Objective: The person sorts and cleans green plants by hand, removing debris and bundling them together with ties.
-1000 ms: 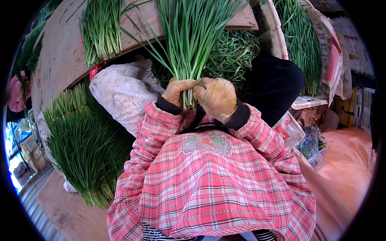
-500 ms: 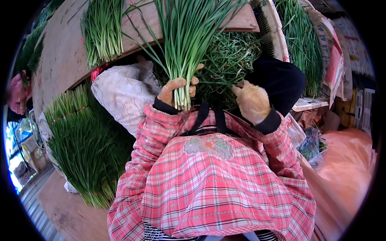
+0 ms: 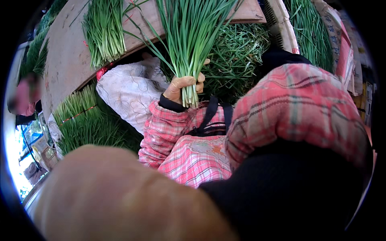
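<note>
My left hand (image 3: 179, 89), in a yellowish glove, is closed round the pale lower stems of a bunch of garlic chives (image 3: 189, 44). The long green leaves fan out away from me, and the white ends poke out below the fingers. Very large and blurred, my right hand (image 3: 128, 197) fills the lower part of the view, close to the camera. Its fingers do not show, so what it may hold is hidden. Its black cuff and pink plaid sleeve cover much of the right side.
A tied chive bundle (image 3: 105, 34) lies on the wooden board (image 3: 64, 44) ahead. Loose leaf trimmings (image 3: 237, 52) are heaped between my knees. More tied chives (image 3: 94, 128) are stacked at my left. A pale crate (image 3: 277, 20) stands right, beside other chives (image 3: 309, 32).
My right hand has risen from beside my right knee up close to the camera, across to the lower left. My left hand keeps its grip on the chives, almost in place.
</note>
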Motion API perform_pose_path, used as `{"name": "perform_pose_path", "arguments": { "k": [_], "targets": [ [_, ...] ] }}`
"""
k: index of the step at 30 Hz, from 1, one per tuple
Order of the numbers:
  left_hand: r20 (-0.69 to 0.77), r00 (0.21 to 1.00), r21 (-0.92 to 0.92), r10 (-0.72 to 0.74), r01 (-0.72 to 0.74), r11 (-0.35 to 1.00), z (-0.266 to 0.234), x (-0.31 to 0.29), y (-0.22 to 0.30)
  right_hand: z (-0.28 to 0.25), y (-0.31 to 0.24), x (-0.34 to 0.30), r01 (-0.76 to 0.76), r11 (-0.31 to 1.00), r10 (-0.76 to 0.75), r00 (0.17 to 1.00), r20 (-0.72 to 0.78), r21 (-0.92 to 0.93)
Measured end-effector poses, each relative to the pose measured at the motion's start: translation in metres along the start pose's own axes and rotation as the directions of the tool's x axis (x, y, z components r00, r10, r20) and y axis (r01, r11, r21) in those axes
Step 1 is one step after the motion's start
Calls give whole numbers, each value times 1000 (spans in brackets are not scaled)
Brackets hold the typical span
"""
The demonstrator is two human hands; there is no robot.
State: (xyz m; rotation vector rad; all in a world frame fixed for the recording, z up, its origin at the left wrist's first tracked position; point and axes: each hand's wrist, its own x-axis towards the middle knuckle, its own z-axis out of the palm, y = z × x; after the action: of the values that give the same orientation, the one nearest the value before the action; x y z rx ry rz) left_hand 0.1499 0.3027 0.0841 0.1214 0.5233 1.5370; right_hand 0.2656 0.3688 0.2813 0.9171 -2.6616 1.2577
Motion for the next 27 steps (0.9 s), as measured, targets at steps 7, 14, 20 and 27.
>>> {"name": "perform_pose_path", "arguments": {
  "k": [7, 14, 20, 27],
  "targets": [
    [-147, 989, 59, 13, -4, 998, 9, 0, -7, -19, -14, 9, -59, 987, 70, 995, 64, -152],
    [-179, 980, 399, 87, -9, 917, 9, -22, 4, 3, 91, -92, -633, 732, 567, 771, -289, -253],
    [-204, 965, 349, 162, -82, 933, 9, -20, -1, 22, 113, -127, -769, 638, 654, 504, -564, 53],
    [-380, 900, 459, 211, -14, 889, 25, -28, -4, 10, 129, -65, -437, 819, 192, 820, -540, -372]
  ]
}}
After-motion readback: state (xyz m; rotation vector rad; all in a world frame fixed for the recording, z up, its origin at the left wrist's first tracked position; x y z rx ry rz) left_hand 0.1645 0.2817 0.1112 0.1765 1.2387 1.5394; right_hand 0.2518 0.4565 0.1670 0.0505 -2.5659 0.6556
